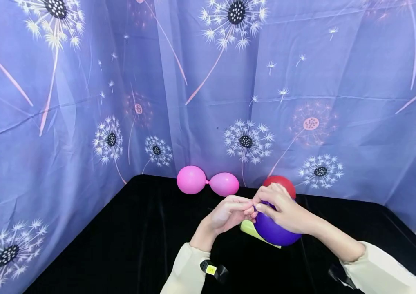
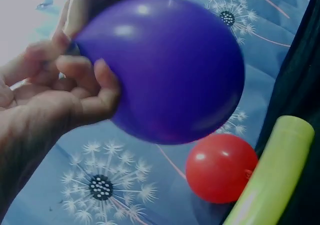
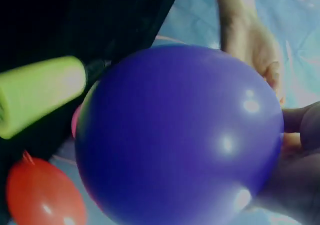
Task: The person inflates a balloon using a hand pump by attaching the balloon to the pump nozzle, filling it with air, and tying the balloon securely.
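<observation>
An inflated purple balloon (image 1: 277,229) is between my two hands, its neck end turned toward the fingers. My left hand (image 1: 230,213) pinches at the neck with its fingertips. From the other side my right hand (image 1: 285,206) meets it there, thumb and fingers pinching the same neck. In the left wrist view the purple balloon (image 2: 170,70) shows round and full, with the curled left fingers (image 2: 107,82) against its lower left side. The right wrist view has the purple balloon (image 3: 180,135) hiding most of the neck and fingertips.
Two joined pink balloons (image 1: 191,179) lie at the back of the black-covered table (image 1: 149,232). A red balloon (image 1: 280,184) sits behind my right hand. Below the purple balloon lies a yellow-green cylinder (image 1: 252,230). Patterned blue curtain (image 1: 208,122) encloses the back and sides.
</observation>
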